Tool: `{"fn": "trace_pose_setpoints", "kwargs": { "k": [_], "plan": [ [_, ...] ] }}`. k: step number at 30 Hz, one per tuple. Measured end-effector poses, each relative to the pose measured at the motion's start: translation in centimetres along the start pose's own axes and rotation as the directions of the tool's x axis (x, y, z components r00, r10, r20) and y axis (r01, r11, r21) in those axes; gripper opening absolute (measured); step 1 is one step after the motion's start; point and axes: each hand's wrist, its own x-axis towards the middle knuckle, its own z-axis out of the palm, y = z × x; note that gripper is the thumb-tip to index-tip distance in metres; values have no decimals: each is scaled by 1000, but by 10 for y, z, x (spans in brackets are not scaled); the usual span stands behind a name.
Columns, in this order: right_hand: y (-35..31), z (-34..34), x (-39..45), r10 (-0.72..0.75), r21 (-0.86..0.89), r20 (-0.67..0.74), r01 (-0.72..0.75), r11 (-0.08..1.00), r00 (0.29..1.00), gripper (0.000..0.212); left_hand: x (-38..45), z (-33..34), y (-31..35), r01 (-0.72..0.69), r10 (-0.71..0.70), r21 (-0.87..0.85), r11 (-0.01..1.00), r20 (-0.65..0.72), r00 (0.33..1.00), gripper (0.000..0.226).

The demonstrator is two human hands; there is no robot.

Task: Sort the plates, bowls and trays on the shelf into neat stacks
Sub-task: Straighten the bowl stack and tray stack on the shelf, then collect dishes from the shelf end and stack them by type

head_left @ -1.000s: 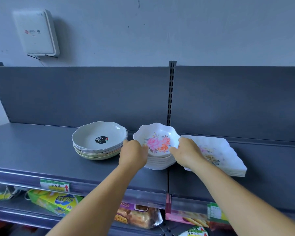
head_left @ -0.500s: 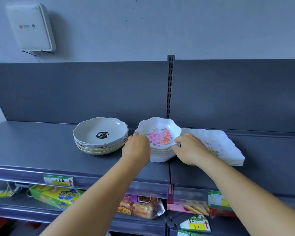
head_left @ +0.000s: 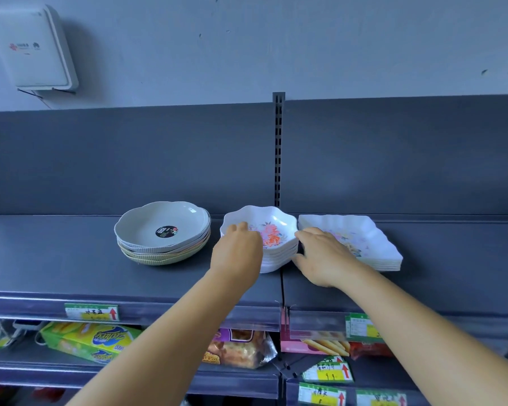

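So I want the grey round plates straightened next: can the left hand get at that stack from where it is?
Probably yes. The left hand is on the white flowered bowls, and only bare grey shelf lies between it and the stack of grey round plates.

On the dark grey metal shelf [head_left: 56,259] we see round grey bowls [head_left: 162,230] left, scalloped floral white bowls [head_left: 273,230] centre, square white trays [head_left: 361,235] right.
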Motion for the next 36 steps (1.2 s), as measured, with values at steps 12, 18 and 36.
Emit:
{"fn": "trace_pose_setpoints", "kwargs": {
  "k": [12, 18, 36],
  "plan": [
    [91, -25, -53, 163, -100, -85, -172, 980, 983, 58, 22, -4, 121, -336, 333, -106, 936, -45, 942, 28],
    [169, -42, -83, 285, -90, -106, -295, 951, 953, 66, 38, 5, 200, -431, 435, -142, 891, -2, 900, 34],
    [419, -120, -150, 488, -69, -178, -505, 860, 855, 60, 92, 19, 458, -495, 525, -230, 838, 93, 846, 51]
  ]
}}
